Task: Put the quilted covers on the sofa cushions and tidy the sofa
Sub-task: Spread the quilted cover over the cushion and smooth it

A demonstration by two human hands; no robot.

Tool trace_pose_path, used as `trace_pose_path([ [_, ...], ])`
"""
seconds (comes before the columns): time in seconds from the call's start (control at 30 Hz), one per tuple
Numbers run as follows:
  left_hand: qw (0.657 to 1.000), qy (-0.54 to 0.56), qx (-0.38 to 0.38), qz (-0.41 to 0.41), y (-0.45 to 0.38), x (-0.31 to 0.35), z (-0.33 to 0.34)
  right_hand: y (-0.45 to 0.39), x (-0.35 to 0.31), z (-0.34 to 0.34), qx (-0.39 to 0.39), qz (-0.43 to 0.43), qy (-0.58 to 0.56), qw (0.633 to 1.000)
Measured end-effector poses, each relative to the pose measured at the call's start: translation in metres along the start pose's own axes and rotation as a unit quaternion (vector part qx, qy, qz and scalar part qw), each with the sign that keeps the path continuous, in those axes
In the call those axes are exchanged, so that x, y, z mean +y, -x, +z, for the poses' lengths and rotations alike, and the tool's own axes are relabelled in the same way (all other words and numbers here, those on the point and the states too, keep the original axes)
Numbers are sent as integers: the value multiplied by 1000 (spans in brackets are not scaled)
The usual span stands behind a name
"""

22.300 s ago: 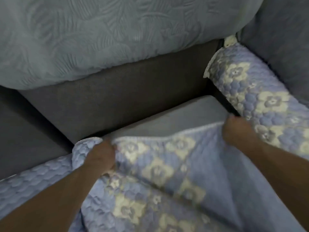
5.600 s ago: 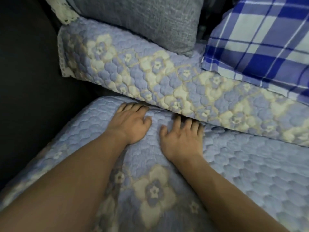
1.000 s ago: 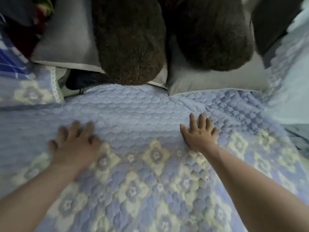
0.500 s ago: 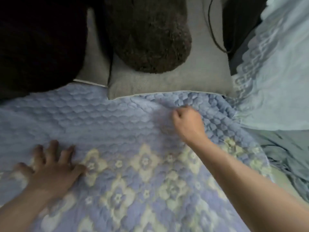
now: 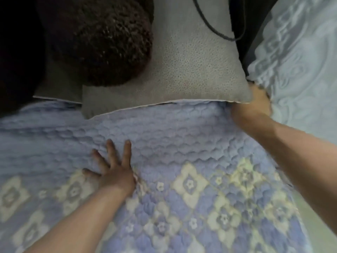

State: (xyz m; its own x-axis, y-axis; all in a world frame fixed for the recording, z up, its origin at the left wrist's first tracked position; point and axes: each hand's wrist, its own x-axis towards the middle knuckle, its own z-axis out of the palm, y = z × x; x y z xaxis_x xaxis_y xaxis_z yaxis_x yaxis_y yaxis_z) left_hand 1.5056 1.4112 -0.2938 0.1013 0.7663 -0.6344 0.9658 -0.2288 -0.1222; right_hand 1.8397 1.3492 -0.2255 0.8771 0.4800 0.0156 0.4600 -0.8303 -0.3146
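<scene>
A blue quilted cover (image 5: 182, 143) with cream flower diamonds lies spread over the seat cushion and fills the lower frame. My left hand (image 5: 113, 168) rests flat on it with fingers spread, left of centre. My right hand (image 5: 253, 106) is at the cover's far right corner, pushed into the gap between the grey cushion (image 5: 191, 70) and the pale blue patterned cloth (image 5: 295, 70). Its fingers are hidden in that gap.
A dark brown fuzzy pillow (image 5: 102, 41) leans on the grey cushion at the back left. A black cable (image 5: 211, 24) loops over the cushion's top right. The pale blue cloth drapes down the right side.
My right hand moved right, from the cover's back middle to its far right corner, and went into the gap. My left hand slid right and forward on the cover. The view shifted right.
</scene>
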Motion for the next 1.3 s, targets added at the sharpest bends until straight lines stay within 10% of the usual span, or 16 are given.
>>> trace_pose_path([
  [0.17, 1000, 12, 3, 1, 4, 0, -2, 6, -14, 49, -124, -22, 44, 991],
  [0.43, 1000, 17, -10, 13, 6, -2, -6, 118, -61, 58, -100, -251, 82, 959],
  [0.7, 998, 46, 17, 35, -2, -13, -1, 104, -64, 63, -159, -251, 136, 945],
  [0.9, 992, 58, 24, 108, -2, -31, -4, 185, 92, 28, -56, 1, 140, 989],
  [1.07, 935, 86, 241, 247, 62, -77, 31, 301, 206, -20, -100, 255, 135, 952],
  [1.13, 936, 38, 216, 276, 131, -130, 89, 364, 219, -42, -121, 273, 165, 940],
  [1.3, 974, 200, 93, -44, 276, -250, 195, 452, 191, -47, -75, 439, -34, 895],
])
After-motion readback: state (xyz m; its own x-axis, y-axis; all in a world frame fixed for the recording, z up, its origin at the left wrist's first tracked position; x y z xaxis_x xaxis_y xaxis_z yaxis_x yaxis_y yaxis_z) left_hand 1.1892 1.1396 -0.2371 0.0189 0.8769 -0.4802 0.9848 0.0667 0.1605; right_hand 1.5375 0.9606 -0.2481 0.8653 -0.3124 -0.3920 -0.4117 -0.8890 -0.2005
